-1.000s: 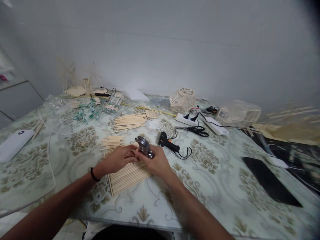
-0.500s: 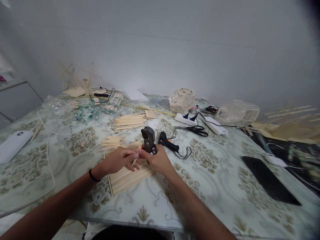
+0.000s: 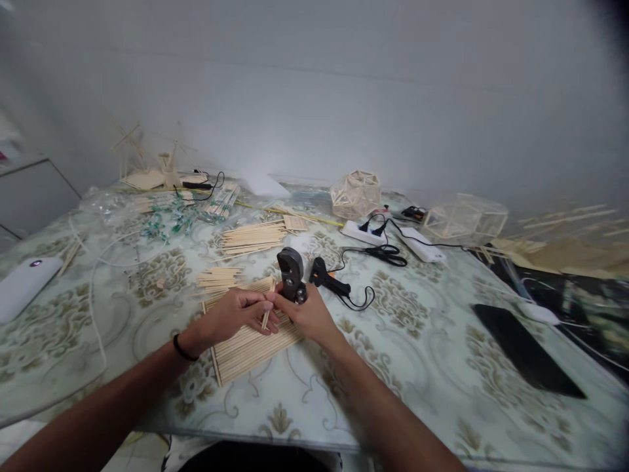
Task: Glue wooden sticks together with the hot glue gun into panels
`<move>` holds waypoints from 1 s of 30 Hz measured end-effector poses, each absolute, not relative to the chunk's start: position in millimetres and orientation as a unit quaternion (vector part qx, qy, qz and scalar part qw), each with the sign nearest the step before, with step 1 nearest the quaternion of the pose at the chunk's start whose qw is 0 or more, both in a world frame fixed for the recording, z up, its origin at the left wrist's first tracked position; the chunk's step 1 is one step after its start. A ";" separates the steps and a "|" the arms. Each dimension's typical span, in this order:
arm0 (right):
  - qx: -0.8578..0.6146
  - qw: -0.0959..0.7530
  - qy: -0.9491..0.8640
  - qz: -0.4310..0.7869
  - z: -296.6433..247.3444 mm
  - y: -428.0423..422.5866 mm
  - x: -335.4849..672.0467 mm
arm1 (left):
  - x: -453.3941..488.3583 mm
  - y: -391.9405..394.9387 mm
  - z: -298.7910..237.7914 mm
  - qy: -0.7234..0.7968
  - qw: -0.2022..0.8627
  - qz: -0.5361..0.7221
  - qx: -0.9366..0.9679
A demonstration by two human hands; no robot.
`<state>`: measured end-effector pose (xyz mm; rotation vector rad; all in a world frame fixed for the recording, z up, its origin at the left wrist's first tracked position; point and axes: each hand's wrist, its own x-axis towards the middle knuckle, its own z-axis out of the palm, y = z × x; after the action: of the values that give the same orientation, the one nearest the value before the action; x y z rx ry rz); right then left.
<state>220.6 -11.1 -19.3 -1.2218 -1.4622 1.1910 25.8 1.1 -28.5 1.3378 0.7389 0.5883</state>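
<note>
My left hand (image 3: 238, 314) is closed, pinching short wooden sticks (image 3: 266, 319) between thumb and fingers. My right hand (image 3: 312, 316) grips a dark hand cutter (image 3: 291, 267) with its rounded head pointing up and away from me. The right thumb and fingertips also meet the left fingertips at the top of the sticks. Under both hands lies a flat panel of wooden sticks (image 3: 253, 357) set side by side, partly covered by them. Past the left hand is a small pile of loose sticks (image 3: 219, 278). The cutter's handles are mostly hidden in the right palm.
A black glue gun (image 3: 331, 280) with its cord lies right of the cutter. Behind are more sticks (image 3: 250, 239), a power strip (image 3: 364, 233) and stick-built frames (image 3: 357, 195). A black flat slab (image 3: 528, 351) lies at right, a white device (image 3: 28, 287) at left.
The view has shifted very slightly. Both hands stay together over the panel, and the sticks in my left hand have turned a little more upright.
</note>
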 end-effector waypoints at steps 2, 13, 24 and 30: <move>-0.492 0.431 -0.588 0.475 -18.6 -11.9 220.4 | 26.3 0.6 -29.0 0.328 0.687 0.259 0.594; -0.493 0.492 -0.580 0.422 -19.7 -10.0 224.6 | -11.0 27.7 -1.9 0.426 0.437 0.276 0.743; -0.499 0.498 -0.580 0.408 -19.6 -8.0 227.7 | -50.3 79.0 -38.5 0.505 0.141 0.248 0.815; -0.496 0.494 -0.590 0.402 -18.7 -8.1 230.3 | -67.9 98.3 -55.0 0.569 0.088 0.271 0.771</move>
<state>230.3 -8.1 -18.7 -1.2031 -1.4302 0.9734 -67.9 98.3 -55.0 2.2962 1.6927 0.8073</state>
